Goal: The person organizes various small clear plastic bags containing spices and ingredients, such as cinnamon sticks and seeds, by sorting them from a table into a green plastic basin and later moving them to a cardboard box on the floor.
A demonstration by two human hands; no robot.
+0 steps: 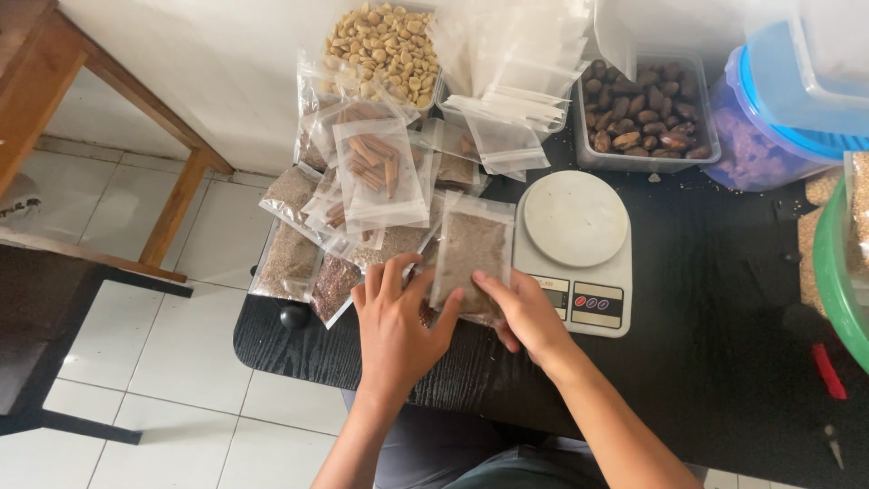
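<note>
Both hands pinch one clear pouch of brown grain point(471, 258) at its lower edge, the left hand point(396, 328) on its left side and the right hand point(525, 317) on its right, holding it just above the black table point(715, 335). Just beside it to the right sits a white kitchen scale point(577, 249); to the left lie more filled pouches, one with cinnamon sticks point(378, 167). Farther back stand a tub of peanuts point(387, 45), empty bags point(507, 100) and a tub of dates point(643, 113).

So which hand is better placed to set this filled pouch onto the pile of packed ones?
Probably the left hand: it grips the pouch on the edge nearest the pile of packets. The right hand lies toward the scale.
</note>
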